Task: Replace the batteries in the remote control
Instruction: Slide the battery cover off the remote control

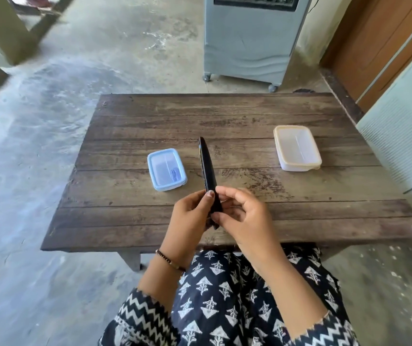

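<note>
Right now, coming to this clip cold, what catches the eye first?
The black remote stands out, held edge-up over the near middle of the wooden table, with the left hand and right hand both gripping its near end. Next come two lidded plastic boxes resting on the table: a small blue box just left of the remote and a larger cream box off to the right.

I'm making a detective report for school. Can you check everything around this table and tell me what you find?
Surface: worn wooden table, low, on a concrete floor.
Job's things: black remote held on edge; blue-lidded box with something dark inside; cream-lidded box, contents unclear.
Clutter: nothing seen.
Grippers: left hand and right hand both grip the remote's near end.
Cables: thin cord by the cooler's top right.
Surroundings: grey air cooler on wheels, wooden door.
</note>
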A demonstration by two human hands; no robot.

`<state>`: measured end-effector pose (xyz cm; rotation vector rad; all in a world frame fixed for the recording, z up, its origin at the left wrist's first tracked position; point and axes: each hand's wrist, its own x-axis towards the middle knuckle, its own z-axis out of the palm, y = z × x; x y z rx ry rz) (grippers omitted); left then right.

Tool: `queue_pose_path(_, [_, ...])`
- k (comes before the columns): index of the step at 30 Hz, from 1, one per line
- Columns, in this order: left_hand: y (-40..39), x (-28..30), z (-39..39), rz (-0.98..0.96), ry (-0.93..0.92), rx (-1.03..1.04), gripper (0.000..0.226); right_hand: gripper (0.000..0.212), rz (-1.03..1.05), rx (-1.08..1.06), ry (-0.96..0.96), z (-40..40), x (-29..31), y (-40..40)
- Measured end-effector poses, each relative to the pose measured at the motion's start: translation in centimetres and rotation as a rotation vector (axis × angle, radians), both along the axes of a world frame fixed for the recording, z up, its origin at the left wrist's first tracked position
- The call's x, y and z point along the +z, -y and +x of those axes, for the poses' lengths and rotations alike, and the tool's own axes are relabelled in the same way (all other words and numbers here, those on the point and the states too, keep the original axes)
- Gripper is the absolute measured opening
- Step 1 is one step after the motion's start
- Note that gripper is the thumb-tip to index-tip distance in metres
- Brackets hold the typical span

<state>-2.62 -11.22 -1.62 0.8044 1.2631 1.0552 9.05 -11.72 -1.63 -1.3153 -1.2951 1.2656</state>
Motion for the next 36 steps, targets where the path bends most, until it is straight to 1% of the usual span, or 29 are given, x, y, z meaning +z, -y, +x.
queue_pose_path(2, [0.2, 0.1, 0.0, -0.042, 0.122, -0.003, 0.028, 0.042, -0.001, 0.009, 0.0, 0.7, 0.5, 0.2])
queue_pose_path(3, [0.3, 0.1, 0.0, -0.054, 0.171, -0.006, 0.03, 0.041, 0.015, 0.012, 0.029, 1.0, 0.7, 0.2])
queue_pose_path(5, [0.2, 0.3, 0.3, -0.073, 0.244, -0.003, 0.034, 0.039, 0.074, 0.02, 0.128, 1.5, 0.9, 0.1])
queue_pose_path(8, [0.0, 0.6, 0.9, -0.093, 0.329, 0.026, 0.034, 0.031, 0.181, 0.061, 0.341, 1.8, 1.1, 0.1])
queue_pose_path(13, [-0.6, 0.4, 1.5, -0.101, 0.359, 0.045, 0.028, 0.027, 0.41, 0.122, 0.646, 2.2, 1.6, -0.3])
queue_pose_path(17, [-0.6, 0.6, 2.0, -0.089, 0.392, 0.056, 0.029, 0.026, 0.523, 0.203, 0.805, 2.4, 1.9, -0.2])
queue_pose_path(21, [-0.4, 0.6, 2.6, -0.099, 0.412, 0.095, 0.029, 0.02, 0.613, 0.286, 0.959, 2.9, 2.3, 0.0])
queue_pose_path(23, [-0.3, 0.5, 2.8, -0.102, 0.41, 0.115, 0.027, 0.019, 0.657, 0.315, 0.99, 3.2, 2.4, 0.0])
queue_pose_path(28, [0.2, 0.9, 2.8, -0.074, 0.39, 0.105, 0.031, 0.025, 0.707, 0.369, 1.02, 3.5, 2.7, -0.1])
queue_pose_path(31, [0.0, 0.9, 2.9, -0.055, 0.38, 0.09, 0.028, 0.021, 0.725, 0.403, 1.032, 3.2, 2.9, -0.4])
queue_pose_path(33, [-0.3, 0.9, 3.0, -0.059, 0.401, 0.091, 0.027, 0.018, 0.717, 0.391, 1.021, 3.2, 2.9, -0.8])
queue_pose_path(36, [-0.6, 0.9, 3.0, -0.074, 0.463, 0.096, 0.027, 0.022, 0.668, 0.359, 0.97, 3.4, 2.9, -1.2])
